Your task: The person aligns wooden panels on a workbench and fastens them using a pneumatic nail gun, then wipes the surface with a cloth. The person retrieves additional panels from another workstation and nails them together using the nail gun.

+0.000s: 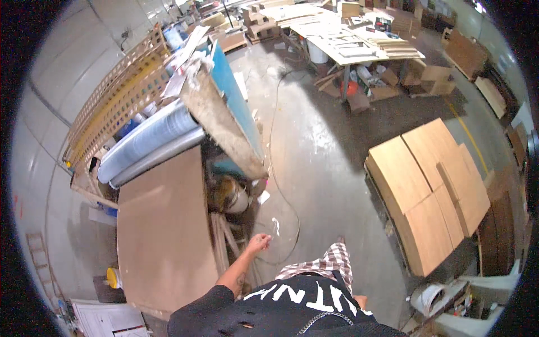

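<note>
My left hand [259, 242] hangs at my side with the fingers loosely curled and nothing in it. It is beside the right edge of a large brown board [163, 236] and some wooden strips [222, 241] that lean under it. My right hand [359, 301] barely shows behind my black shirt, near my checked shorts; whether it is open or holds anything is hidden. A cable [281, 185] runs along the concrete floor ahead of me.
Rolls of plastic sheet [151, 140] and a wooden lattice [112, 101] lie to the left. A blue-sided table [236, 106] stands ahead. A stack of plywood boards [432, 191] sits to the right. A cluttered workbench [348, 39] stands at the back.
</note>
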The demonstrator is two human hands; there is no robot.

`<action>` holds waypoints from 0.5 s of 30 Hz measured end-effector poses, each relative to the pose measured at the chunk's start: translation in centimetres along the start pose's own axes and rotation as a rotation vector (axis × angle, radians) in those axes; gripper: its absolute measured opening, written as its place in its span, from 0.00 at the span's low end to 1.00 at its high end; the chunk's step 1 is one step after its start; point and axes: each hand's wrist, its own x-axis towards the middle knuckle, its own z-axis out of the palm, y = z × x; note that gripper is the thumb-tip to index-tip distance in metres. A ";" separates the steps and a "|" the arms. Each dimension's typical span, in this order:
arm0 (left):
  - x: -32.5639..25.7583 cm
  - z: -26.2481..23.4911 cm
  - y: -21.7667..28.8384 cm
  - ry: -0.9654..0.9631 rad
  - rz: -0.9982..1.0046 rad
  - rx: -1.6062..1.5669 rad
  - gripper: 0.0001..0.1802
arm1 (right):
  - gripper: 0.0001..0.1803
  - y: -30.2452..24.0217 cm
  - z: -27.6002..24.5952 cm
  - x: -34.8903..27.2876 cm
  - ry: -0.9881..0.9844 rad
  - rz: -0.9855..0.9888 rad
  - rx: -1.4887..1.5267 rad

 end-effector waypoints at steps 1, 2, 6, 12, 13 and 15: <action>3.3 -0.8 2.0 0.047 0.036 -0.046 0.19 | 0.06 -1.4 1.0 2.7 0.190 0.102 -0.258; 6.6 -1.8 4.2 0.091 0.075 -0.089 0.19 | 0.08 -3.6 1.7 5.5 0.386 0.206 -0.509; 16.8 -4.5 11.7 0.304 0.059 -0.024 0.18 | 0.06 -12.9 -4.3 19.5 0.192 -0.365 -0.568; 21.7 -3.0 14.6 0.272 -0.210 -0.389 0.16 | 0.03 -39.1 -12.9 46.0 -0.136 0.140 -0.052; 23.3 -2.3 14.3 0.266 -0.308 -0.368 0.16 | 0.05 -37.5 -12.1 57.0 -0.028 0.169 0.055; 26.1 -1.2 12.0 0.226 -0.482 -0.390 0.14 | 0.03 -48.0 -15.2 65.6 0.183 -0.277 -0.308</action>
